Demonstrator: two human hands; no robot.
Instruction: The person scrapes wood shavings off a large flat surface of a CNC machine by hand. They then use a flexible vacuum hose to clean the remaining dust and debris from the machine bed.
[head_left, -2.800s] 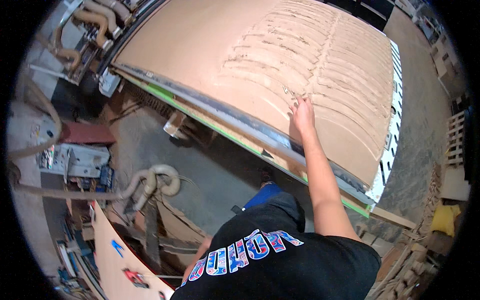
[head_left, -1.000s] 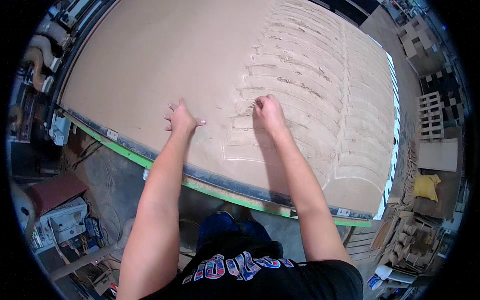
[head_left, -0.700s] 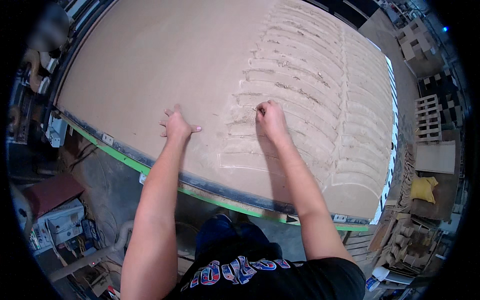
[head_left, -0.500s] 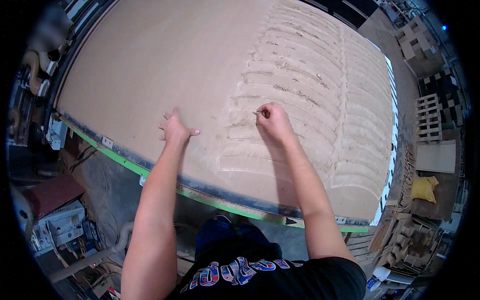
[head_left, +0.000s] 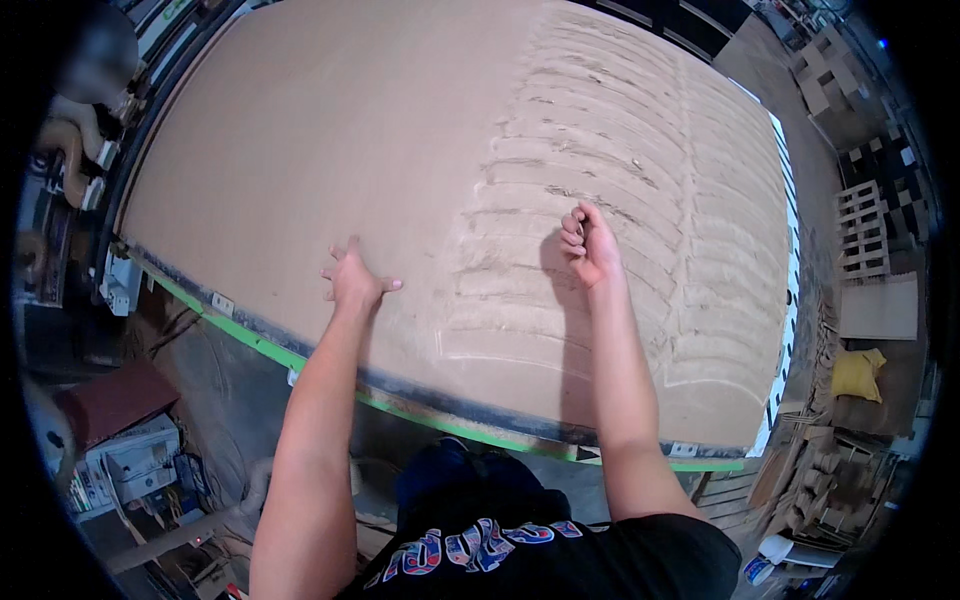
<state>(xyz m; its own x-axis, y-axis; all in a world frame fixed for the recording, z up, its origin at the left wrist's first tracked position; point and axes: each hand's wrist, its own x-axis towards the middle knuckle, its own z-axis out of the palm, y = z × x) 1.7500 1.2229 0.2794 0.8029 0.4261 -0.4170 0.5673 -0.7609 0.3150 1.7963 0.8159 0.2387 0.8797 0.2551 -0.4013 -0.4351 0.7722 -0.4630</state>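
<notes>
- Fibreboard panel (head_left: 330, 130): lies flat before the person, its left part smooth, its right part cut with rows of curved grooves (head_left: 600, 110).
- Loose shavings (head_left: 570, 192): lie along several grooves, most visibly just beyond the right hand.
- Handling, as judged from the pose: lift loose material with the fingertips, following each groove's curve; avoid pulling across a groove edge, which may fray.
- Bracing, likewise judged: put support weight on the smooth part, not on the grooved ridges.
- Right hand (head_left: 592, 245): raised over the grooved part, apart from the panel, casting a shadow to its left. Fingers curled inward; whether they pinch a small scrap cannot be told.
- Left hand (head_left: 355, 280): fingers and thumb spread wide, holding nothing, apparently resting on the smooth part, left of the grooves.
- Dark rail (head_left: 440, 398): runs along the panel's near edge, beneath both forearms, with a green strip (head_left: 255, 343) below it.
</notes>
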